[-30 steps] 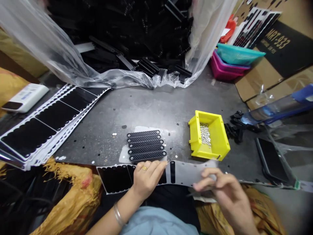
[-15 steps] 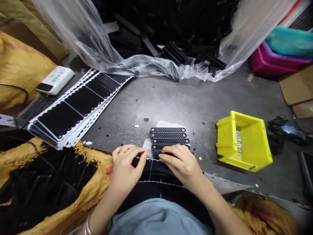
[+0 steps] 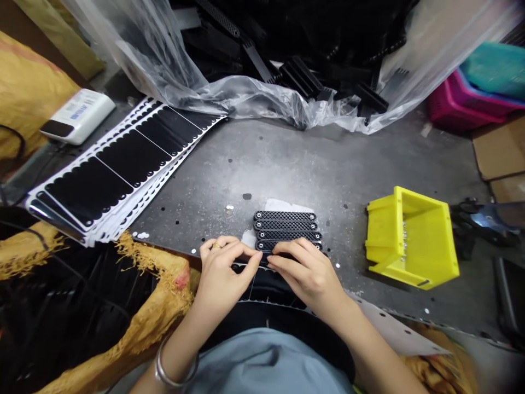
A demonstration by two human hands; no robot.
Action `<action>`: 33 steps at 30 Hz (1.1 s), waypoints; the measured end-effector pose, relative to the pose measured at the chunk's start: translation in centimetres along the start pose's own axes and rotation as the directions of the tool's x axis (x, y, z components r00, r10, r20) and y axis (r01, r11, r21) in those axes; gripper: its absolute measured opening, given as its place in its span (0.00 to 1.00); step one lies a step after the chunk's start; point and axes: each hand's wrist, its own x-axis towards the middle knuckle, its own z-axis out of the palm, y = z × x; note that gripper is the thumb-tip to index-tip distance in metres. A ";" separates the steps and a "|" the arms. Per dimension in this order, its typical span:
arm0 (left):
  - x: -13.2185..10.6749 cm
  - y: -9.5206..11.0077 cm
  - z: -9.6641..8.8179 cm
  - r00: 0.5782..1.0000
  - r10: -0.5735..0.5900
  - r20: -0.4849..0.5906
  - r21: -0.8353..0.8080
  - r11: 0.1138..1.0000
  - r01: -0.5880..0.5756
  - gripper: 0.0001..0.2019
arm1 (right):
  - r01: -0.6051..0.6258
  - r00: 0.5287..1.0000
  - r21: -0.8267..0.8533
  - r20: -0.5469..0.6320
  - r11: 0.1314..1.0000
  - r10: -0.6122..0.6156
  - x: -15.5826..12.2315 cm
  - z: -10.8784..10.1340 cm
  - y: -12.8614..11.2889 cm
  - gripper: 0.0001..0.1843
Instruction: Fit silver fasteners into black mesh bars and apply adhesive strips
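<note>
Several black plastic strips [image 3: 286,225] with a mesh pattern and a pale metal dot at each end lie stacked in a row near the table's front edge. At their lower end, my left hand [image 3: 229,268] is closed in a pinch, thumb against forefinger. Close beside it, my right hand [image 3: 305,268] is bent over the lowest strip with thumb and fingers drawn together. A dark edge shows between the fingertips, but what each hand pinches is hidden. Below the hands, a black sticker sheet [image 3: 270,287] with white lines lies across my lap.
A yellow bin [image 3: 430,246] with small metal pieces stands at right. At left lies a stack of black sticker sheets [image 3: 118,169], beside a white device [image 3: 77,117]. A clear plastic bag [image 3: 262,104] of black parts spans the back. An open yellow sack [image 3: 164,290] is at lower left.
My left hand has moved right, bringing its fingertips close to those of my right hand. My right hand stays at the lowest strip. The whole view has shifted slightly.
</note>
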 end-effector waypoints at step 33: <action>-1.7 7.0 3.2 0.853 0.489 0.185 0.013 0.866 -0.499 0.07 | -0.211 0.973 -0.107 -0.118 0.972 0.199 -11.0 -7.5 0.8 0.17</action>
